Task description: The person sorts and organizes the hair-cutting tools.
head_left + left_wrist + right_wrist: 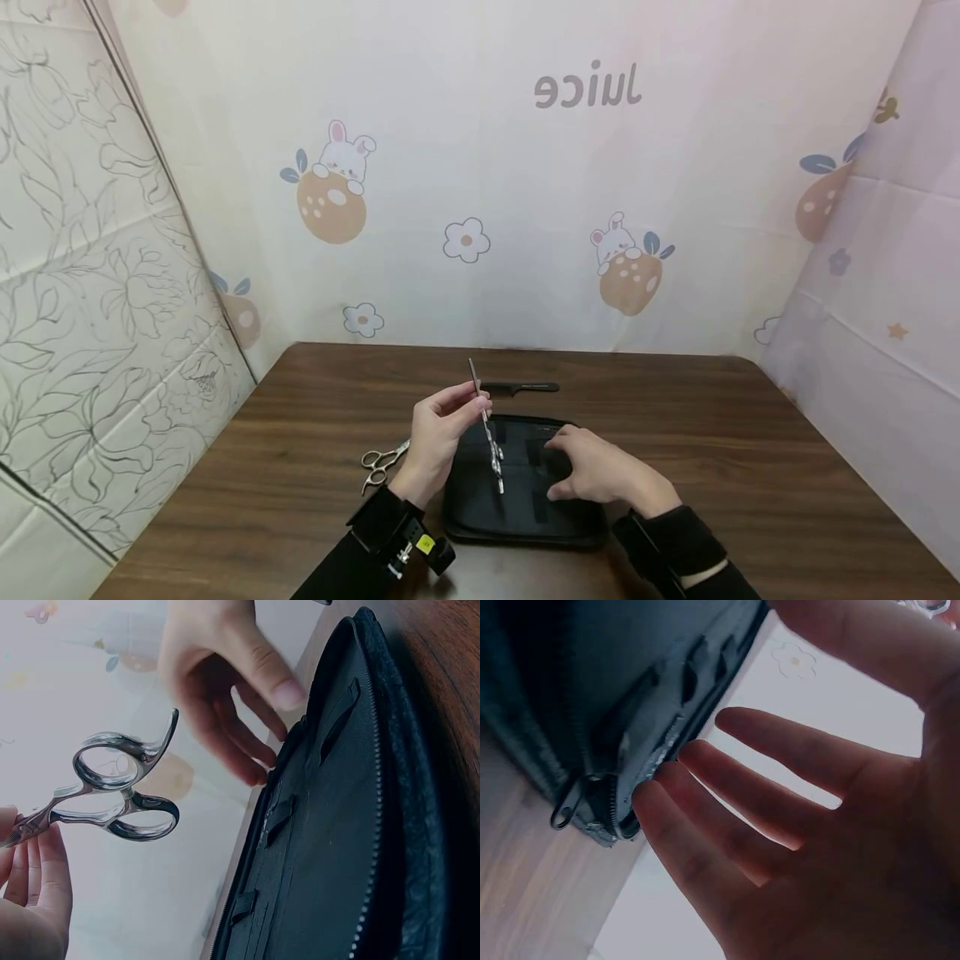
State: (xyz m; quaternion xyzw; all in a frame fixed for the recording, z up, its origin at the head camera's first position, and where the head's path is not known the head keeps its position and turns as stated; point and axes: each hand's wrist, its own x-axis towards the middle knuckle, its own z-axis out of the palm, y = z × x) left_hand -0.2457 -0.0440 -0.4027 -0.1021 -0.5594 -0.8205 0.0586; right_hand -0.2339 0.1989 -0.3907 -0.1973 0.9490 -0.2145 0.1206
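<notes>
My left hand pinches a pair of silver hair scissors by the blade end. Its finger rings point down over the open black zip case. In the left wrist view these rings and a curved finger rest show clearly. My right hand hovers at the case's right side, fingers spread and slightly bent, holding nothing. The right wrist view shows its fingertips close by the case's zipped edge; whether they touch it I cannot tell. Elastic loops line the case's inside.
A second pair of silver scissors lies on the wooden table left of my left hand, partly hidden by it. Behind the case lies a black comb. A printed curtain hangs along the table's back edge.
</notes>
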